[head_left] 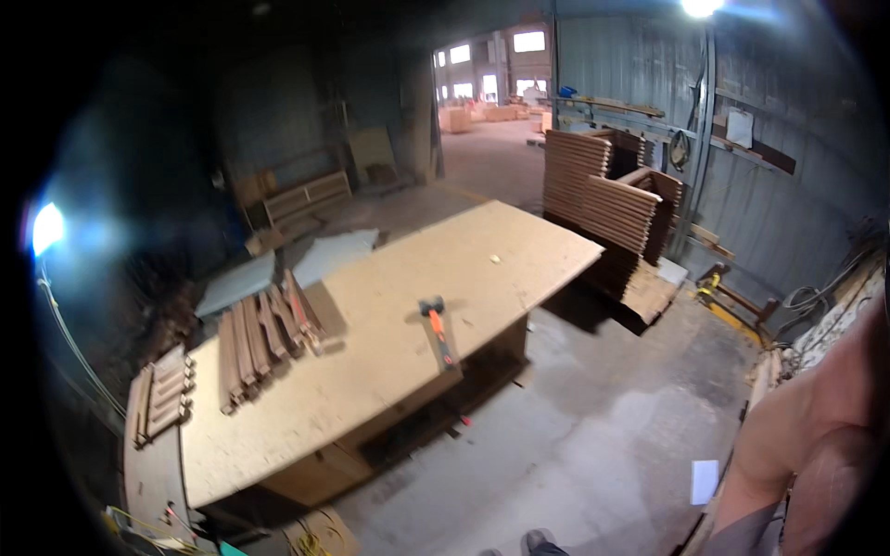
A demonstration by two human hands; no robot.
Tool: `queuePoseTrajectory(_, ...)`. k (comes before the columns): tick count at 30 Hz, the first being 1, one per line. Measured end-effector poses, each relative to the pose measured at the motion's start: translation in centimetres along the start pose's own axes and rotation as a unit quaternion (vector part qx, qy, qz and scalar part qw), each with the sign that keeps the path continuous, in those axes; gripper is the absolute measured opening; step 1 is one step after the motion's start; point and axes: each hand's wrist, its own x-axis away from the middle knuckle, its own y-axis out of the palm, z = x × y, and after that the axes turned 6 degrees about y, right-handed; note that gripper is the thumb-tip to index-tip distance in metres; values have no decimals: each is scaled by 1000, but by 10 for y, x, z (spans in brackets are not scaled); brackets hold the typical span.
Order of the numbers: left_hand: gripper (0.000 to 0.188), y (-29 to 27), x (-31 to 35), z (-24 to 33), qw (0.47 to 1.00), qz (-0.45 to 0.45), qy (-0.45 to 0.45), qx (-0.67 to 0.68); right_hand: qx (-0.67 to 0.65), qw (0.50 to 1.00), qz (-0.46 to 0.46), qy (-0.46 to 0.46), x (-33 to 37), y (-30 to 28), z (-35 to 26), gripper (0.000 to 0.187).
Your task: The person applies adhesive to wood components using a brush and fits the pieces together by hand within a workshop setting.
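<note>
Looking down at a big workbench [389, 306] mid-frame, orange-handled hammer [438, 332] lying on it near centre, dark wood slats [264, 338] at its left, bare arm [816, 445] lower right, hands out of view, grip impossible to tell.

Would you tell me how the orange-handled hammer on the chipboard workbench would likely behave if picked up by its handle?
The orange-handled hammer looks head-heavy: its dark head is bulkier than the slim handle, so it would probably tip headward. It appears rigid. Lying flat on the chipboard workbench, it seems unlikely to roll.
</note>
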Motion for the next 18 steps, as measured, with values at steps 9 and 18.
queuePoseTrajectory(9,21,14,-6,116,994,-7,108,14,-44,998,-33,27,-22,39,-9,43)
queuePoseTrajectory(18,22,69,3,15,994,-4,38,104,-55,999,2,-1,-34,89,-35,42)
